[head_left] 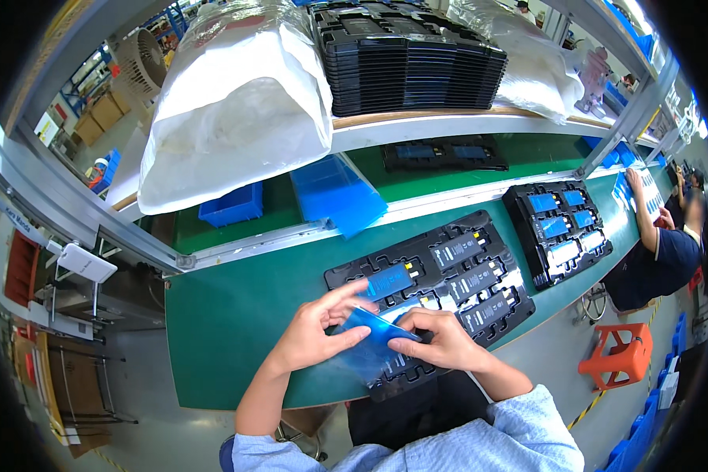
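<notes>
A translucent blue film sheet (374, 334) hangs between my hands, over the near edge of a black plastic tray (417, 256). My right hand (436, 338) pinches its right side between thumb and fingers; something dark shows at the fingertips, too small to name. With fingers apart and slightly blurred, my left hand (315, 334) is at the sheet's left side, its thumb against it. In the tray lie several flat black batteries (473, 281) with printed faces and yellow tabs. A blue-covered battery (389, 281) lies just beyond my left fingers. My hands hide the tray's near left part.
To the right stands a stack of black trays (558, 232) with blue-covered batteries. Blue film sheets (337, 193) overhang the rail beyond, beside a blue bin (232, 206). Black trays (409, 67) and a white plastic bag (240, 110) fill the shelf. A co-worker (657, 252) works at far right.
</notes>
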### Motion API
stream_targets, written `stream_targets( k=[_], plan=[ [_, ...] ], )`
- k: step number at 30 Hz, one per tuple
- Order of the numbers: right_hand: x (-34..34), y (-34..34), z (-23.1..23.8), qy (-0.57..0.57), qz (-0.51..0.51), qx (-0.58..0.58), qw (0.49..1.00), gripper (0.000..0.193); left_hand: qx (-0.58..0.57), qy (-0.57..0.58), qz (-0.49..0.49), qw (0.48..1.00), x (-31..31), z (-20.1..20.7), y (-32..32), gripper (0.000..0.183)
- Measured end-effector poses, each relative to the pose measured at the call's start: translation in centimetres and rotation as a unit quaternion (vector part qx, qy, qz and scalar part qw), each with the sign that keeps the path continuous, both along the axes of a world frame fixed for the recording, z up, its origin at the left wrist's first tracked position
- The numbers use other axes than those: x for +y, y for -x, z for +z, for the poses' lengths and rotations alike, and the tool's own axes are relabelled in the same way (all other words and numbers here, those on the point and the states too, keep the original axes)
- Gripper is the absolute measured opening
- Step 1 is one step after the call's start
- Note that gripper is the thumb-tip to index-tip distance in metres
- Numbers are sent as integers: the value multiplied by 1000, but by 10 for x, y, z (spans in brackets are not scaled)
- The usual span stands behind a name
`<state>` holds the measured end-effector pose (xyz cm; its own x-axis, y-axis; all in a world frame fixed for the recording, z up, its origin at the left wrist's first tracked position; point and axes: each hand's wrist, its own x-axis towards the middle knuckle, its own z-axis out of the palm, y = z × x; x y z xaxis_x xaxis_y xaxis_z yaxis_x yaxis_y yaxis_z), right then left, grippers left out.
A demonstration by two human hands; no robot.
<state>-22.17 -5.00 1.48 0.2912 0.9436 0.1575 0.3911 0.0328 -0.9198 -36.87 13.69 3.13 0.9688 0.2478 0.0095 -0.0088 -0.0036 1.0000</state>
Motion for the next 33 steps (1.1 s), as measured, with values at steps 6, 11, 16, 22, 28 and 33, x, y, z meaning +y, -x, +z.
stream_targets(
  k=[6, 11, 16, 22, 28, 33],
  plan=[
    [-18, 5, -2, -20, -98, 1, 995, 20, 64, 49, 16, 997, -6, -8, 1, 15],
    [-35, 13, -12, -32, -139, 177, 974, 18, 39, -105, 45, 993, -21, -2, 4, 24],
    [-50, 12, -11, -57, -177, 195, 963, 12, 16, -272, -63, 960, -10, -3, 4, 25],
    [-67, -24, 8, 84, -207, 263, 939, 15, 119, -260, -323, 902, 11, 5, 13, 29],
    [-57, -16, 5, 219, -114, 209, 946, 20, 109, -260, -352, 892, 12, -2, 15, 37],
    [-43, -14, 6, 253, -86, 130, 955, 21, 91, -262, -349, 895, 12, -9, 14, 36]
  ],
)
